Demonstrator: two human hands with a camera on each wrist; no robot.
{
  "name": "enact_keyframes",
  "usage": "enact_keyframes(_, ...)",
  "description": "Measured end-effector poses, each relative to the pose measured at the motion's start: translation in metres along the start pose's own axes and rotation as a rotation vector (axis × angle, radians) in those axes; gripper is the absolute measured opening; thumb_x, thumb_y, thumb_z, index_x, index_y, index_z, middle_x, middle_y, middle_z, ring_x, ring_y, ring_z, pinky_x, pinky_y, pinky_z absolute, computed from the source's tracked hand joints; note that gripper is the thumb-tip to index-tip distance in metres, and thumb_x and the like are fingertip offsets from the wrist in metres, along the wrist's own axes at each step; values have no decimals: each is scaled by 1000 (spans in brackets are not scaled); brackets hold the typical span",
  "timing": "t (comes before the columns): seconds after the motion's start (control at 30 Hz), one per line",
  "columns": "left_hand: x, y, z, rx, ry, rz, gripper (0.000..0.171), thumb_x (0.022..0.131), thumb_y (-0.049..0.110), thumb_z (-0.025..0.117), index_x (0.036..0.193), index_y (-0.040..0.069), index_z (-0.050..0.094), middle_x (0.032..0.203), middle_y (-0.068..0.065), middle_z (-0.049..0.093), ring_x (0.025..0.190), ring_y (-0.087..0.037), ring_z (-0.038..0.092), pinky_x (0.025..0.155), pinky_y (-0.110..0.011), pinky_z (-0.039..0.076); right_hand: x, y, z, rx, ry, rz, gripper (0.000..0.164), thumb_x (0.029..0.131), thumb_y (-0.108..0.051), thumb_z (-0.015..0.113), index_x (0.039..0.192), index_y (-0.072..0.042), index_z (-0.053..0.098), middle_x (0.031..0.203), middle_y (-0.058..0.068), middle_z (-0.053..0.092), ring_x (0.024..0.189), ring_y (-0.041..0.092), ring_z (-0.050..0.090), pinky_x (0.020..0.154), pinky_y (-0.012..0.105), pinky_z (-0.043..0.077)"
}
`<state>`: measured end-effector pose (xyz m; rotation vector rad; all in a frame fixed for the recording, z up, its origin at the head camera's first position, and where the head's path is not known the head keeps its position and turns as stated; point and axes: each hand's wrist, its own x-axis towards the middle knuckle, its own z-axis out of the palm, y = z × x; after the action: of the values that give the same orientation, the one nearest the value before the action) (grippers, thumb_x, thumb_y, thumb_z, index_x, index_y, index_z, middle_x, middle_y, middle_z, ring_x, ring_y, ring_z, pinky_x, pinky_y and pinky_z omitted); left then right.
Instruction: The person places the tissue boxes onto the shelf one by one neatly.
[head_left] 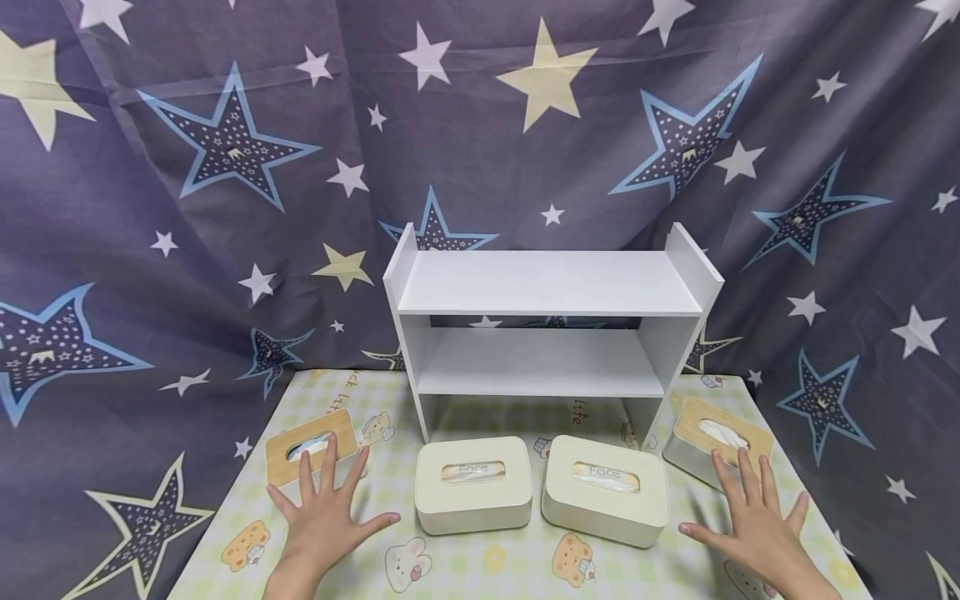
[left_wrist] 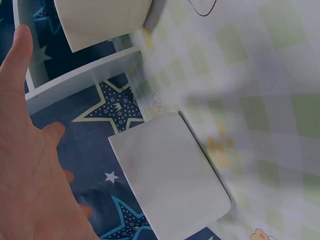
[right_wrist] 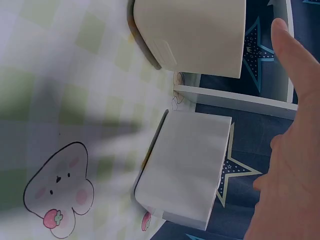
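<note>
the left wood-topped box (head_left: 300, 433) sat at eight o'clock from the shelf (head_left: 547, 360), the right wood-topped box (head_left: 738, 422) at four. near these, the left hand (head_left: 322, 521) and right hand (head_left: 761, 533) were splayed and free. one cream box (head_left: 474, 500) stood at seven, a second cream box (head_left: 606, 502) at five, on the desk (head_left: 453, 575).

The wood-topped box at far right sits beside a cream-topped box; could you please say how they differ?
The wood-topped box has a tan lid; the cream-topped box has a cream one. The wood-topped box's opening is oval; the cream-topped box's is a rounded rectangle lettered "Face". The first sits farther back than the second. Both show pale contents.
</note>
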<state>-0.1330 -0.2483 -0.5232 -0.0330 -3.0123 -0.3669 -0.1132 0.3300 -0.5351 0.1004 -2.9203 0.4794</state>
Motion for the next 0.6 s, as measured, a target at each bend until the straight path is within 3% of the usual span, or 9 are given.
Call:
enact_keyframes(0.23, -1, 0, 4, -9, 6, 5, 107, 71, 80, 66, 158, 33, 27, 169, -9, -13, 149, -57, -6, 96, -89, -21, 0, -1, 2, -9, -2, 13, 120, 73, -64, 76, 162, -24, 5, 167, 23, -2, 151, 49, -14, 96, 90, -16)
enact_keyframes(0.6, -1, 0, 10, -27, -26, -8, 108, 70, 84, 63, 158, 31, 28, 169, -14, -6, 148, -58, -9, 95, -88, -24, 1, -4, 5, 9, -24, 25, 119, 75, -64, 74, 162, -21, 5, 166, 24, -3, 151, 50, -14, 95, 90, -18)
